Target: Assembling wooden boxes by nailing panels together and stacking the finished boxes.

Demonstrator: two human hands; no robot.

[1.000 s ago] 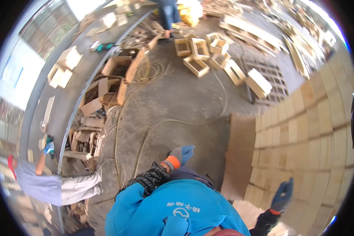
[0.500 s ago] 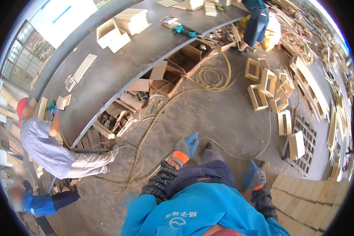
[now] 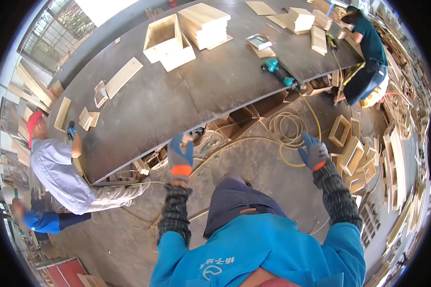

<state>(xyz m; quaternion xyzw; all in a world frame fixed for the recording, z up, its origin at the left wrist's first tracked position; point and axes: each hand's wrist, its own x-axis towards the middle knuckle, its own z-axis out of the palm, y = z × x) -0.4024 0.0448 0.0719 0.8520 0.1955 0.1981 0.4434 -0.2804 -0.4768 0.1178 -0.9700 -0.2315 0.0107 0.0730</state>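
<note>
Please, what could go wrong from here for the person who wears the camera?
Two risks. The thin yellow hose lies in coils and loops across the grey concrete floor near this person's legs, so a foot might catch in it. The teal and black power tool lies close to the edge of the wide, dark-topped table; if the hose that seems to join it is pulled, the tool could perhaps fall.

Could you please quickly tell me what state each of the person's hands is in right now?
Left hand: open, gloved, holding nothing that shows.
Right hand: open, gloved, thumb apart from the fingers, holding nothing that shows.
</note>
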